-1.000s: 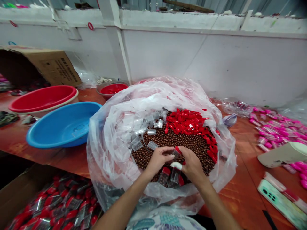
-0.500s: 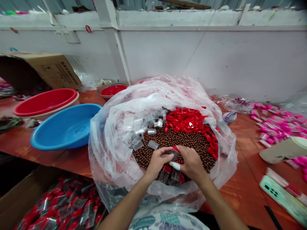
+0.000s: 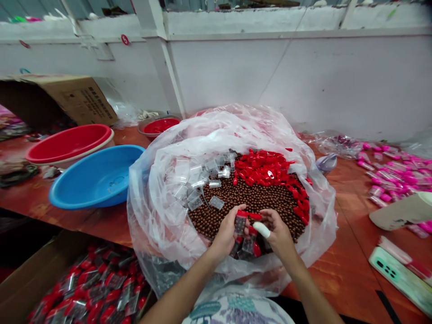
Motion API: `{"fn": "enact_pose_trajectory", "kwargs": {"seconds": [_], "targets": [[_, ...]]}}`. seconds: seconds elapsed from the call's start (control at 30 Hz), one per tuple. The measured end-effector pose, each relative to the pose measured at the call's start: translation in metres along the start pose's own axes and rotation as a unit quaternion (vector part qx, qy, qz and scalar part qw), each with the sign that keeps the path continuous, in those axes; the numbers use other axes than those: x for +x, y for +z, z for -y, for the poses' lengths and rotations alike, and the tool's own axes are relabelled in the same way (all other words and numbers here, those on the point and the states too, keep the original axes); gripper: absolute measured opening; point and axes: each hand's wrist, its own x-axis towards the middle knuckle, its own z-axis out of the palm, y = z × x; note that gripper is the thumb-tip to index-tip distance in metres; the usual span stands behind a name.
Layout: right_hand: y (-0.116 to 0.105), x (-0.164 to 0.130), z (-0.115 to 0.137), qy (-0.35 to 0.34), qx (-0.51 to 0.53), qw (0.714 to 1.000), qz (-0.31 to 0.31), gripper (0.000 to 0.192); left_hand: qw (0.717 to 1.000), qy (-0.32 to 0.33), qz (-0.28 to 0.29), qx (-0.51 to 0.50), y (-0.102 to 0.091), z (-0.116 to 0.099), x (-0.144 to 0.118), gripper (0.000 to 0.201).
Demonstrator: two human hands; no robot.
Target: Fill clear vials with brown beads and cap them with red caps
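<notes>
My left hand [image 3: 225, 234] is closed around a small clear container [image 3: 240, 225] with a red top; brown beads show dimly through its wall. From the top a long red piece [image 3: 253, 216] sticks out towards the right. My right hand [image 3: 279, 233] is just to the right of it, fingers parted and curved, holding nothing that I can see. A white cover [image 3: 262, 229] wraps one of its digits. Under both hands lie several red-topped containers [image 3: 249, 246] on brown beads [image 3: 249, 196]. Red plastic pieces [image 3: 266, 167] and clear empty containers [image 3: 195, 180] rest farther back on the beads.
A large clear plastic bag [image 3: 158, 198] surrounds the beads. Left of it stand a blue basin [image 3: 97, 180] and a red basin [image 3: 70, 144]. Below left, a cardboard box [image 3: 37, 270] holds red-topped containers. To the right are a phone [image 3: 398, 274], a beige cup [image 3: 401, 211] and pink items [image 3: 394, 175].
My right hand has come off the container and moved a little right, its fingers parting. The container stays in my left hand, now more upright, its long red piece showing.
</notes>
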Motion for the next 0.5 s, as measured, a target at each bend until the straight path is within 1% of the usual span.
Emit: {"fn": "enact_pose_trajectory", "kwargs": {"seconds": [0.03,0.1,0.17,0.2,0.23,0.3,0.33,0.37,0.4,0.43,0.5], "targets": [[0.001,0.0,-0.001,0.036,0.047,0.998,-0.02,0.036,1.0,-0.008,0.005,0.006,-0.001,-0.001,-0.001,0.054],[0.004,0.001,-0.001,0.066,0.115,0.99,-0.054,0.031,1.0,-0.022,0.01,0.019,-0.001,-0.001,-0.001,0.054],[0.008,0.001,0.001,0.048,0.149,0.984,-0.087,0.037,0.999,-0.036,0.004,0.03,-0.001,0.002,-0.001,0.054],[0.01,0.0,0.003,0.028,0.149,0.984,-0.088,0.043,0.998,-0.044,0.0,0.035,0.0,0.004,-0.001,0.054],[0.011,0.0,0.004,0.002,0.132,0.989,-0.073,0.049,0.998,-0.051,-0.001,0.038,0.001,0.006,-0.001,0.054],[0.013,-0.002,0.006,-0.061,0.036,0.997,-0.014,0.061,0.998,-0.048,-0.002,0.034,0.002,0.009,-0.001,0.056],[0.014,-0.004,0.006,-0.098,-0.032,0.995,0.015,0.066,0.999,-0.044,-0.003,0.032,0.002,0.01,0.0,0.059],[0.015,-0.005,0.005,-0.135,-0.101,0.985,0.034,0.071,0.999,-0.042,-0.003,0.03,0.003,0.011,0.0,0.062],[0.016,-0.006,0.004,-0.168,-0.163,0.971,0.04,0.074,0.998,-0.045,-0.004,0.033,0.003,0.011,0.0,0.065],[0.017,-0.007,0.003,-0.196,-0.215,0.956,0.038,0.075,0.998,-0.05,-0.007,0.039,0.003,0.011,0.0,0.067],[0.019,-0.008,0.001,-0.23,-0.285,0.93,0.022,0.075,0.997,-0.05,-0.008,0.056,0.003,0.011,0.0,0.066]]}}
